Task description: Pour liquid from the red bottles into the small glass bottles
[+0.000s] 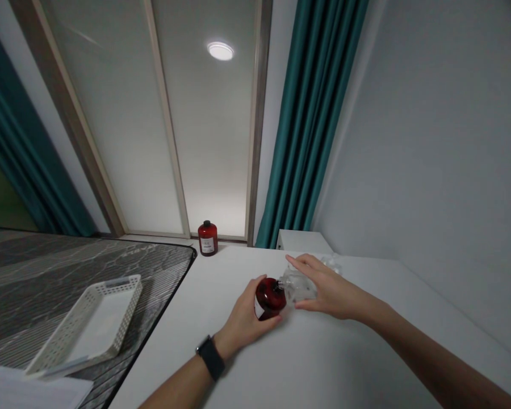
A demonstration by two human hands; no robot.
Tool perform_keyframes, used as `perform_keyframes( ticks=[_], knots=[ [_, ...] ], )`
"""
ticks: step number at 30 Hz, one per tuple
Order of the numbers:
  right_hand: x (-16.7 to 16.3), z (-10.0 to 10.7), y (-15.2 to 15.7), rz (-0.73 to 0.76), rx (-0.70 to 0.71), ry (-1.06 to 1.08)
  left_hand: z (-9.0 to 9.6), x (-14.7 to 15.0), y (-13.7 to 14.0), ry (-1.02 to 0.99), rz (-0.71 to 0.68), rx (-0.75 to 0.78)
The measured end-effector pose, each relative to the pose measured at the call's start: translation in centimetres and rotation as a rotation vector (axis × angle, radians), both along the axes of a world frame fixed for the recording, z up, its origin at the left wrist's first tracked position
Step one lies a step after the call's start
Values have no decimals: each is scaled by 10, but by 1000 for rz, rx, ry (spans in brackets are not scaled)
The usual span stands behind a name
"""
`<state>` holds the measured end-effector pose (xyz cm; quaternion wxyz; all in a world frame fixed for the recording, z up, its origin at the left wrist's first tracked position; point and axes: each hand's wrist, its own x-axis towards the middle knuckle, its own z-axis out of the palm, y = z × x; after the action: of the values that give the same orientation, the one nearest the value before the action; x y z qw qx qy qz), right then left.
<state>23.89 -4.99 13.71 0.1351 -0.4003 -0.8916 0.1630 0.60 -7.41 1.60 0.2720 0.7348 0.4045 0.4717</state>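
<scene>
Got the fingers of the left hand [243, 317] wrapped around a dark red bottle [269, 296] with a white label, with the thumb on the near side. Got the right hand [329, 288] gripping a clear container [298, 287] too, tipped over sideways, narrow end right up at the red bottle's dark neck. Can't really tell about actual contact between the two openings. Holding all of this around the middle of a white surface [247, 363], towards the far side. Can also see something clear [334, 263] just past the right hand, too hidden to make out. Wearing a black watch [210, 357] on the left wrist, btw. See another red bottle [207, 240] with a black cap, standing upright by the far left corner, well apart from the hands. Over on the left, got a white basket [128, 324] on a grey patterned cover [166, 267], with white paper [34, 392] just beside it. Looking towards frosted doors [215, 142] and teal curtains [309, 125] behind everything.
</scene>
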Motion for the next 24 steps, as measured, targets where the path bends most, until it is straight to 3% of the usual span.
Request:
perform_keyframes(
  ticks=[24],
  knots=[
    [-2,0,0,3,51,77,-5,0,2,6,23,-4]
  ],
)
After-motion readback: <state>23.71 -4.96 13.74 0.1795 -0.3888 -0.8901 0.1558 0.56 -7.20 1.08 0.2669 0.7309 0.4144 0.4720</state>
